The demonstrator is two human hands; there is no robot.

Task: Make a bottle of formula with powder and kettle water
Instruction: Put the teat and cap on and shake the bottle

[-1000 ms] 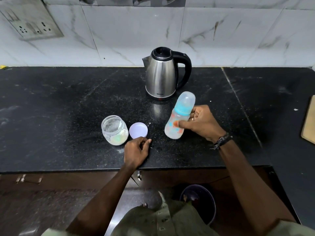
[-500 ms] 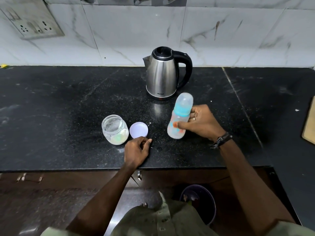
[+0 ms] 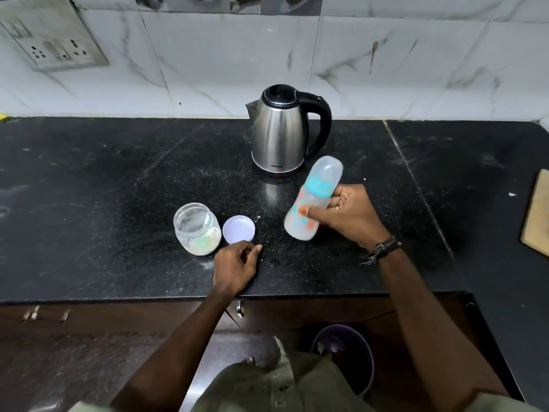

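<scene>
Closest to the camera there's a purple bucket [image 3: 344, 361] on the floor under the bench [image 3: 89, 203], which is black speckled stone. At the front edge the left hand [image 3: 236, 267] rests on the bench with its fingers loosely curled, holding nothing. Just beyond it sits a pale round lid [image 3: 238, 229] lying flat, and touching or nearly touching that on the left is an open glass jar [image 3: 197, 228] with some whitish powder in the bottom.

Over to the right, the right hand [image 3: 347, 217] grips the baby bottle [image 3: 313, 200] around its body, fingers wrapped on it. The bottle's tilted, cap end leaning up and to the right, bottom end lifted clear of the bench. It's blurry, has a blue collar and a clear cap on, and looks cloudy inside.

Behind the bottle stands a steel kettle [image 3: 279, 135] with a black handle, lid shut. Far right edge has a wooden board [image 3: 537, 212], and there's a socket panel [image 3: 56, 40] on the tiled wall.
</scene>
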